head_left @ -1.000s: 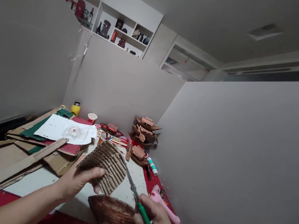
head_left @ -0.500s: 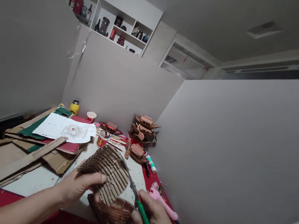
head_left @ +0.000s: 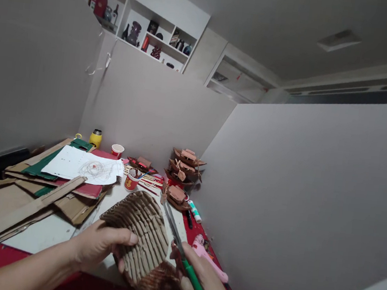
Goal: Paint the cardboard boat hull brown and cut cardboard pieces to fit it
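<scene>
Head view showed your left hand (head_left: 103,244) pinching curved, ridged cardboard (head_left: 141,237), your right hand (head_left: 196,275) gripping green-handled scissors (head_left: 185,258) above a rough brown hull (head_left: 159,285).

Wall shelf (head_left: 123,16) above a cluttered tabletop (head_left: 27,239)
A yellow bottle (head_left: 95,139) stands near a paper cup (head_left: 117,151); a scribbled sheet (head_left: 64,163) lies on stacked card (head_left: 87,188). A dark vase (head_left: 134,34) stands on the shelf, a pink glue gun (head_left: 210,261) on red cloth (head_left: 195,231).
</scene>
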`<state>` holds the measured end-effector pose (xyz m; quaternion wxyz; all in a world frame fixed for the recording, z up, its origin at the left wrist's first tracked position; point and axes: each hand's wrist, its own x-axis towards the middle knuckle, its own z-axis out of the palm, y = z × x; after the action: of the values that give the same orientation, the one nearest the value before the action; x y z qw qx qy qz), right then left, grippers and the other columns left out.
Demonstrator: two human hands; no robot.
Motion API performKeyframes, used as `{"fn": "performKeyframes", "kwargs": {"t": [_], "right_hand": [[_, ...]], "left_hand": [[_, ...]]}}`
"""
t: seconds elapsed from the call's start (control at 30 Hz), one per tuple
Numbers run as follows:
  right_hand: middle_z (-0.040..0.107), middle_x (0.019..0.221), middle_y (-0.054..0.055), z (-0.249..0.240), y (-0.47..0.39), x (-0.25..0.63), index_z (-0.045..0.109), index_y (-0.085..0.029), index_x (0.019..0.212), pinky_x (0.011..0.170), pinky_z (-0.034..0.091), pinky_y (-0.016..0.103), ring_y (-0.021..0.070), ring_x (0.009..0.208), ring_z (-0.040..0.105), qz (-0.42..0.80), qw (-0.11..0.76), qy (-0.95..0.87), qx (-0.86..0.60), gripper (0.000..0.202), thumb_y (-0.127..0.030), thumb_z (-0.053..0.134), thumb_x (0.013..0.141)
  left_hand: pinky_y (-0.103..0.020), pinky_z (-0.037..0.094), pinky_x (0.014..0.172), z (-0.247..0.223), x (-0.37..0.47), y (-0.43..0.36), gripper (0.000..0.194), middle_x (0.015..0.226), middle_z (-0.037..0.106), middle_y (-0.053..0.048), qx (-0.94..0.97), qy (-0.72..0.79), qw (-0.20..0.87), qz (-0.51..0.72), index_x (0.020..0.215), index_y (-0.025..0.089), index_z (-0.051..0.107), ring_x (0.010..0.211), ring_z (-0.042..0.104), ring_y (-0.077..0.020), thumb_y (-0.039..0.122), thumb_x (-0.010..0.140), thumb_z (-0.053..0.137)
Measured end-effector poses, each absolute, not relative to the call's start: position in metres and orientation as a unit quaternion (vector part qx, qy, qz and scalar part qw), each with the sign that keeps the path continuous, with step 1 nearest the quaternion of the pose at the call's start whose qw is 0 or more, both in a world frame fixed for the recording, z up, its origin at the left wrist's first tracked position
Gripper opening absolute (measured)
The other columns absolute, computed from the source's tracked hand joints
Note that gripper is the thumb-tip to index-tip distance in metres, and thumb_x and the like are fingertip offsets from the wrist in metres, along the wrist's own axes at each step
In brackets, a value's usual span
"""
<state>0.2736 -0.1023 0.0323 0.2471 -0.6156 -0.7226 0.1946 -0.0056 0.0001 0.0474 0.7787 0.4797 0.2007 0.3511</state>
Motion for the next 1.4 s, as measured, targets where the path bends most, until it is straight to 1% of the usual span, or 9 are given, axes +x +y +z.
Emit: {"fn": "performKeyframes", "kwargs": {"t": [0.1,0.23,0.5,0.63,0.73,0.83,1.07,1.27,1.4], "right_hand": [[0.061,0.132,0.01,0.041,-0.105,0.264,0.048,-0.027,0.141,0.101,0.044,0.037,0.0297,0.119,0.057,0.189,0.242,-0.743,-0.595,0.056,-0.047,0.057,0.089],[0.069,0.109,0.008,0.056,-0.107,0.246,0.062,-0.027,0.121,0.087,0.049,0.032,0.0263,0.096,0.064,0.151,0.267,-0.751,-0.585,0.039,-0.047,0.056,0.088],[0.064,0.068,0.002,0.079,-0.102,0.228,0.066,-0.025,0.086,0.062,0.049,0.027,0.0194,0.063,0.055,0.188,0.265,-0.761,-0.562,0.03,-0.053,0.059,0.082],[0.062,0.068,0.001,0.082,-0.102,0.223,0.063,-0.022,0.086,0.059,0.047,0.024,0.0164,0.061,0.052,0.184,0.27,-0.769,-0.55,0.022,-0.043,0.058,0.082],[0.06,0.067,-0.001,0.078,-0.102,0.224,0.061,-0.021,0.087,0.058,0.045,0.022,0.0148,0.06,0.049,0.169,0.269,-0.774,-0.548,0.015,-0.034,0.057,0.08],[0.057,0.065,-0.001,0.073,-0.101,0.225,0.06,-0.02,0.085,0.059,0.044,0.023,0.0143,0.06,0.048,0.149,0.258,-0.773,-0.56,0.013,-0.032,0.056,0.08],[0.062,0.068,0.003,0.067,-0.105,0.223,0.062,-0.023,0.084,0.059,0.047,0.026,0.018,0.061,0.052,0.15,0.295,-0.76,-0.56,0.027,-0.049,0.055,0.084],[0.061,0.066,0.001,0.074,-0.106,0.223,0.061,-0.023,0.09,0.057,0.044,0.025,0.0171,0.058,0.05,0.127,0.251,-0.765,-0.579,0.017,-0.038,0.058,0.082],[0.057,0.065,0.0,0.072,-0.104,0.226,0.059,-0.022,0.088,0.054,0.041,0.024,0.0157,0.057,0.047,0.134,0.227,-0.781,-0.566,0.018,-0.039,0.057,0.082]], "left_hand": [[-0.021,0.049,0.043,0.05,-0.009,0.003,0.02,0.056,0.066,-0.005,0.494,0.17,0.773,0.36,0.066,0.01,0.073,0.045,0.059,-0.013,0.03,0.068,0.074],[-0.021,0.049,0.045,0.052,-0.012,0.002,0.02,0.054,0.065,-0.004,0.523,0.15,0.76,0.356,0.065,0.01,0.073,0.045,0.058,-0.0118,0.029,0.072,0.072],[-0.022,0.048,0.045,0.05,-0.013,0.002,0.023,0.055,0.066,-0.004,0.53,0.15,0.757,0.351,0.067,0.011,0.074,0.045,0.057,-0.0119,0.033,0.07,0.075],[-0.024,0.049,0.047,0.051,-0.015,0.001,0.025,0.058,0.069,-0.005,0.516,0.145,0.769,0.349,0.07,0.011,0.076,0.048,0.06,-0.0146,0.037,0.069,0.077],[-0.028,0.056,0.068,0.056,-0.016,0.0,0.029,0.079,0.077,-0.006,0.466,0.147,0.776,0.398,0.085,0.015,0.078,0.072,0.069,-0.0193,0.034,0.064,0.083],[-0.032,0.053,0.086,0.059,-0.015,0.0,0.033,0.095,0.078,-0.006,0.422,0.17,0.789,0.413,0.094,0.018,0.078,0.093,0.069,-0.0222,0.033,0.065,0.085],[-0.034,0.052,0.088,0.06,-0.015,0.002,0.038,0.09,0.079,-0.008,0.413,0.174,0.816,0.365,0.094,0.016,0.079,0.093,0.069,-0.0242,0.037,0.063,0.087],[-0.037,0.052,0.088,0.058,-0.017,0.004,0.033,0.093,0.078,-0.01,0.461,0.153,0.813,0.322,0.098,0.016,0.078,0.091,0.07,-0.0244,0.031,0.069,0.083],[-0.036,0.053,0.086,0.056,-0.017,0.004,0.028,0.09,0.078,-0.007,0.462,0.129,0.821,0.311,0.097,0.017,0.077,0.089,0.07,-0.0228,0.026,0.07,0.082]]}}
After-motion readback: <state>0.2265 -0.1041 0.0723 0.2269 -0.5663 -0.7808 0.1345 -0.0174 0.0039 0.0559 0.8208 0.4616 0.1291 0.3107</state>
